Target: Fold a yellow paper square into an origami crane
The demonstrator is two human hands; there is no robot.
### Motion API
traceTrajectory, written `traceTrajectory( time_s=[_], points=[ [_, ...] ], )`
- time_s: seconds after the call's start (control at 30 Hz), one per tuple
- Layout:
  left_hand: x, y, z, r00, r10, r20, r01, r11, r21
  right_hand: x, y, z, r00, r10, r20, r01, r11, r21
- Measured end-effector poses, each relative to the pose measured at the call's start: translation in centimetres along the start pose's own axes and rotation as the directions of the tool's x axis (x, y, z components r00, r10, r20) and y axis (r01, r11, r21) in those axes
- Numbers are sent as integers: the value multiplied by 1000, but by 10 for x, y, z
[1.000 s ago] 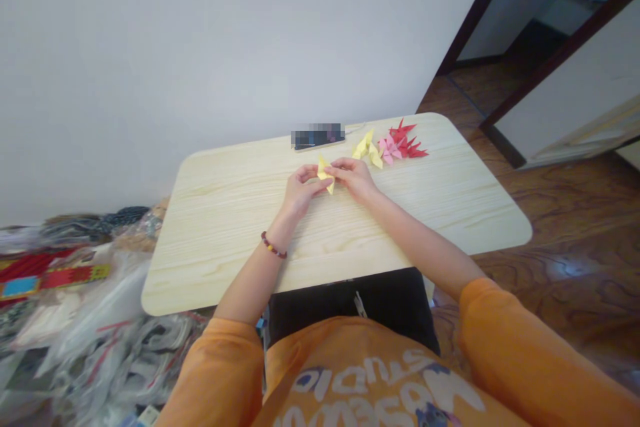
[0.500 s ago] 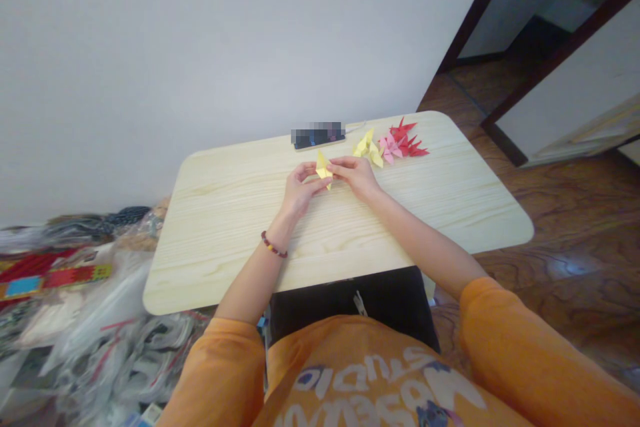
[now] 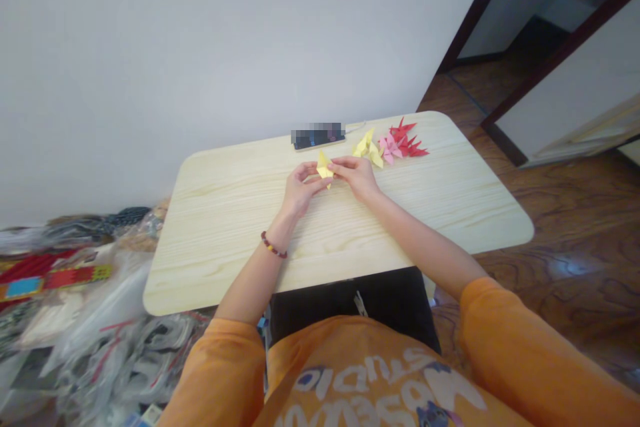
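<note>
A folded piece of yellow origami paper (image 3: 325, 165) is held between my two hands above the middle of the table. My left hand (image 3: 300, 188) pinches its lower left side, thumb across the lower part. From the right, my right hand (image 3: 356, 175) grips its edge between thumb and fingers; some fingertips are hidden behind the paper. Just beyond my right hand lie folded yellow paper pieces (image 3: 369, 148), a pink folded paper piece (image 3: 391, 148) and red pointed paper pieces (image 3: 411, 145), close together in a group.
The pale wooden table (image 3: 225, 227) stands against a white wall. A phone (image 3: 320, 139) rests near its back edge. Plastic bags (image 3: 145, 360) and piled goods crowd the floor at left. A doorway (image 3: 520, 33) opens at the right.
The yellow paper in my hands has tilted very slightly, its tip shifting a little to the right. Both hands stay nearly in place.
</note>
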State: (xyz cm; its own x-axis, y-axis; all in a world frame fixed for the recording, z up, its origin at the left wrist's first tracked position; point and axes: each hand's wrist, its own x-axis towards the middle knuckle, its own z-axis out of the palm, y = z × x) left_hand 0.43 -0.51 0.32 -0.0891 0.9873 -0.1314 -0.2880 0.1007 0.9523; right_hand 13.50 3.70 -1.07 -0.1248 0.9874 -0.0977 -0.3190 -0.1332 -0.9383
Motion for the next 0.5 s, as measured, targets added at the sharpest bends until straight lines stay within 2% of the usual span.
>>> traceTrajectory(
  time_s=[0.5],
  points=[
    [2, -3, -3, 1000, 6, 17, -7, 999, 32, -1, 1, 0, 999, -40, -4, 40, 999, -25]
  ],
)
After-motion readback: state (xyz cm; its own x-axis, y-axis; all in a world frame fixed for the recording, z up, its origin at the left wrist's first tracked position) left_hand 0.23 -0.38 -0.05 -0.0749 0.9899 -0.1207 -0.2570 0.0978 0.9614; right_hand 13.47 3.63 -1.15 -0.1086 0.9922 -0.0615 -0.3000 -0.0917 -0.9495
